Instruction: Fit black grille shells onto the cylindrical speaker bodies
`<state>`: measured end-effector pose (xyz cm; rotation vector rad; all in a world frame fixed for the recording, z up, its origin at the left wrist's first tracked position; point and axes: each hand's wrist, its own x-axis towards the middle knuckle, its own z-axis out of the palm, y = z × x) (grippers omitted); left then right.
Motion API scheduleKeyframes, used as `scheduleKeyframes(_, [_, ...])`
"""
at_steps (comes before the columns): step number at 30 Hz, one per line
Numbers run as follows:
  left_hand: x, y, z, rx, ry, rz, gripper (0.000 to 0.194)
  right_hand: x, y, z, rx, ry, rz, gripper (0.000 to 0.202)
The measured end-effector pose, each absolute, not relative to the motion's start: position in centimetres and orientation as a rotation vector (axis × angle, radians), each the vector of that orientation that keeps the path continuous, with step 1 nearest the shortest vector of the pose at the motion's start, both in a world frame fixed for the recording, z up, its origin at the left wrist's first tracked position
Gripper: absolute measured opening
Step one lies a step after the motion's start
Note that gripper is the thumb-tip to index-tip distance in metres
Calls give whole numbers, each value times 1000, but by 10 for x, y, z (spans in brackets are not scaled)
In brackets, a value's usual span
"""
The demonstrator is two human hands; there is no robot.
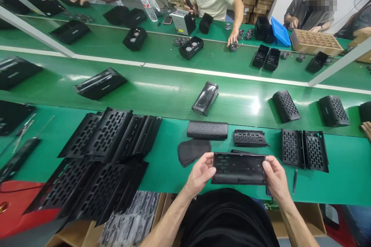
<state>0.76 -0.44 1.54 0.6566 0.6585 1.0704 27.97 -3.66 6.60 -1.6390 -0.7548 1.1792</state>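
Note:
A black plastic speaker grille [240, 169] is held level in front of my body, its inner face toward me and slots visible at its left part. My left hand [199, 174] pinches its left end, thumb on the face. At the opposite end my right hand [276, 177] grips it the same way. Just beyond lie a stack of black cloth-like sheets [193, 152], a covered dark panel [207, 129] and a small slotted grille [250, 137]. Two more grilles [292, 147] stand to the right, with a thin dark tool [295, 181] below them.
Stacks of slotted grilles [107, 135] fill the bench's left side, near a black power screwdriver [21, 156]. Speaker housings [100, 83] sit on the green conveyor [162, 94]. Co-workers sit opposite; one person's hand [233, 38] touches a small speaker driver. Cardboard boxes [304, 220] stand below.

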Motion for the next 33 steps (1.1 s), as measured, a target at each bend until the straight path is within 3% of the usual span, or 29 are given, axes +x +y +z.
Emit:
scheduleKeyframes(10, [-2,-10,9,719,617,1052,44,277,-35,66,-1616,-678,1194,49])
scheduleKeyframes(15, [-3,-7,18,437,635,996,47,267,-25,78,-1608,-625,1301,51])
scheduleKeyframes(22, [14,29,6,127,447,602,65,253,15,85,-1627,-763,1627,52])
scheduleKeyframes(28, [18,41,-25,33,430,489,49,239,58,74,-1668,-1004,1791,54])
scheduleKeyframes(30, [14,40,-32,-8,444,504,48,236,71,77,-1723,-1141,1749,57])
scheduleKeyframes(33, [5,40,-35,-59,441,549,49,225,83,95,-1732,-1575,1332,49])
